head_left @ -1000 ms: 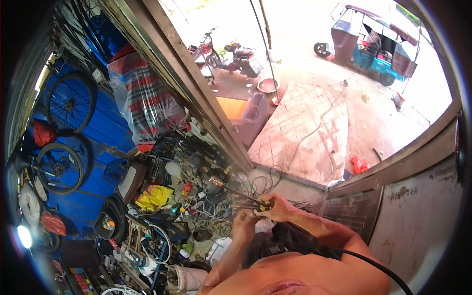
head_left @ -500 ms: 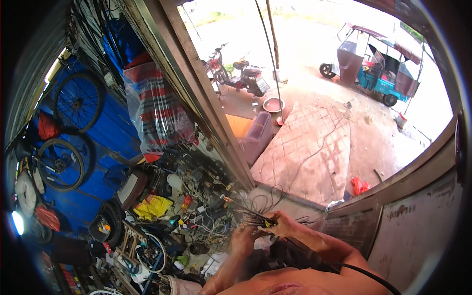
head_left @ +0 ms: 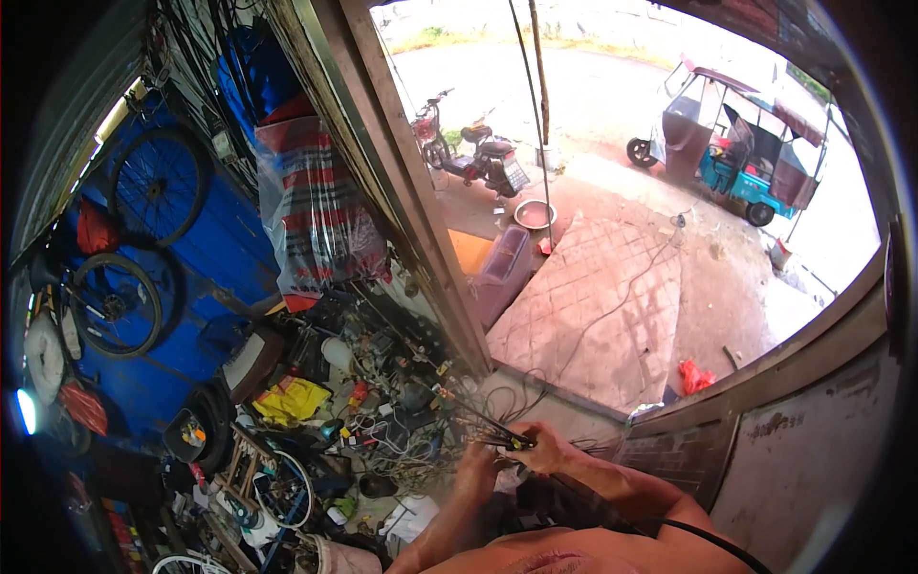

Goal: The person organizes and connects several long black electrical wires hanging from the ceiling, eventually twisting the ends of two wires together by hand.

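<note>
My right hand (head_left: 541, 452) is closed on dark thin rods or cables (head_left: 478, 413) with a small yellow piece (head_left: 518, 443). They slant up to the left toward the cluttered floor. My left hand (head_left: 480, 459) is closed at their underside, just left of my right hand; its fingertips are partly hidden, and the exact parts are too small to make out. Both forearms come up from the lower edge. A black hose (head_left: 703, 534) runs beside my body.
Bicycle wheels (head_left: 153, 187) hang on blue panelling at left. Tools, cables, a yellow bag (head_left: 292, 402) and a bucket (head_left: 349, 557) clutter the floor. A doorway opens onto a quilted mat (head_left: 588, 306), a basin (head_left: 535, 213), a scooter (head_left: 478, 158) and a three-wheeler (head_left: 727, 143).
The outdoor scene and my hands sit lower in the picture than a second ago, as the view has shifted. Both hands stay together on the dark rods.
</note>
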The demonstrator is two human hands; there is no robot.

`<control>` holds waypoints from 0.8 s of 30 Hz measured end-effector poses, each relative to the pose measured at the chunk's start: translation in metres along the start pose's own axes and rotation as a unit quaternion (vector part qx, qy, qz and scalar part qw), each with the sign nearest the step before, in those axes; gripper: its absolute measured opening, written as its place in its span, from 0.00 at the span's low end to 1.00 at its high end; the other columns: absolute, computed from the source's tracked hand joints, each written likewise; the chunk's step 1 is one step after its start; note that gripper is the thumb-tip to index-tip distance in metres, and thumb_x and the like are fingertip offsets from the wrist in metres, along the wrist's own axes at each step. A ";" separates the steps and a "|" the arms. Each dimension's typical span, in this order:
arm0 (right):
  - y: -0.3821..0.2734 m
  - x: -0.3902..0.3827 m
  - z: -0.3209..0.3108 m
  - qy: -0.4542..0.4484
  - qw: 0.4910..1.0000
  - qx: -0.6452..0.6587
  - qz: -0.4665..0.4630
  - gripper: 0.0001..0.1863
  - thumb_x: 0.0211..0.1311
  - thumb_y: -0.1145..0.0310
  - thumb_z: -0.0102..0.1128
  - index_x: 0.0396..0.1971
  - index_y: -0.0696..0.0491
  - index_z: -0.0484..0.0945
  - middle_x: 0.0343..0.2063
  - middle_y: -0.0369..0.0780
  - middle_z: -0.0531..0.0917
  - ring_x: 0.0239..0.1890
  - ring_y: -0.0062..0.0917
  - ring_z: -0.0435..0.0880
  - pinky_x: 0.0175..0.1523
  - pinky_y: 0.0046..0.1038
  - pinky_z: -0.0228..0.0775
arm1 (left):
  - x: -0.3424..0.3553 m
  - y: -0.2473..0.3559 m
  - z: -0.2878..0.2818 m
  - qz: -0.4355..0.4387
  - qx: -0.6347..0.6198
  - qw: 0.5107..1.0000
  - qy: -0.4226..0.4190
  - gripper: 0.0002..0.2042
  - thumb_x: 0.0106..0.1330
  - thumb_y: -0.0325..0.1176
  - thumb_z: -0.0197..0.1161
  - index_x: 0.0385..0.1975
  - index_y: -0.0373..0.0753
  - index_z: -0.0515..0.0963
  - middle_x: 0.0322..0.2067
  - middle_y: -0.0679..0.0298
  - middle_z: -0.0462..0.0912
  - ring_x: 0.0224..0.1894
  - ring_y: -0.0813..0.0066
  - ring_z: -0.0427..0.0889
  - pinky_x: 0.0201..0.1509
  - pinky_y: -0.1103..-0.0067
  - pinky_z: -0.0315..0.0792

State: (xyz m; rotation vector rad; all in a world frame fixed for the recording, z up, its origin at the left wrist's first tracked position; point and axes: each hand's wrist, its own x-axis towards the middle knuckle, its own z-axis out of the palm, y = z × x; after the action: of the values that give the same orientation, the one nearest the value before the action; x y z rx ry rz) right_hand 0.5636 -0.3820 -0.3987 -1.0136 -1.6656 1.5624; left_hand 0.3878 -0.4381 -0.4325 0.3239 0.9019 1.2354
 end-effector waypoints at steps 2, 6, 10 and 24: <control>-0.004 -0.001 0.001 0.003 0.999 0.032 -0.002 0.10 0.56 0.75 0.68 0.37 0.59 0.79 0.24 0.34 0.79 0.30 0.16 0.74 0.38 0.24 0.69 | -0.002 0.007 -0.002 -0.026 0.041 0.999 -0.019 0.15 0.72 0.33 0.56 0.54 0.33 0.71 0.49 0.56 0.78 0.45 0.66 0.81 0.48 0.70 0.78; 0.004 -0.007 -0.010 -0.017 1.000 -0.001 0.016 0.09 0.60 0.71 0.65 0.39 0.56 0.81 0.27 0.38 0.83 0.30 0.18 0.77 0.36 0.26 0.72 | 0.014 -0.017 -0.036 0.000 0.190 0.960 -0.208 0.18 0.71 0.30 0.58 0.59 0.32 0.70 0.53 0.55 0.79 0.50 0.64 0.80 0.55 0.70 0.75; -0.004 -0.011 -0.007 -0.044 0.995 0.055 0.070 0.09 0.59 0.72 0.69 0.36 0.58 0.80 0.27 0.37 0.84 0.30 0.17 0.77 0.38 0.26 0.71 | 0.014 -0.026 -0.034 -0.038 0.249 0.957 -0.142 0.19 0.67 0.28 0.61 0.57 0.31 0.73 0.46 0.57 0.82 0.47 0.66 0.82 0.51 0.72 0.77; -0.035 0.003 -0.051 -0.150 0.938 -0.165 0.267 0.24 0.55 0.50 0.64 0.28 0.61 0.84 0.18 0.41 0.81 0.23 0.27 0.79 0.31 0.33 0.69 | -0.003 0.008 0.036 0.125 0.543 0.823 -0.111 0.11 0.66 0.31 0.59 0.42 0.31 0.80 0.27 0.50 0.82 0.28 0.60 0.81 0.34 0.68 0.71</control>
State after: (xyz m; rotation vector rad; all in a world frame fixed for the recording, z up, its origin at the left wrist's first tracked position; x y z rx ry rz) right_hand 0.6013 -0.3533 -0.3592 -1.5692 -2.0232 1.8899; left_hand 0.4090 -0.4290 -0.4034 1.5081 1.3174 0.7563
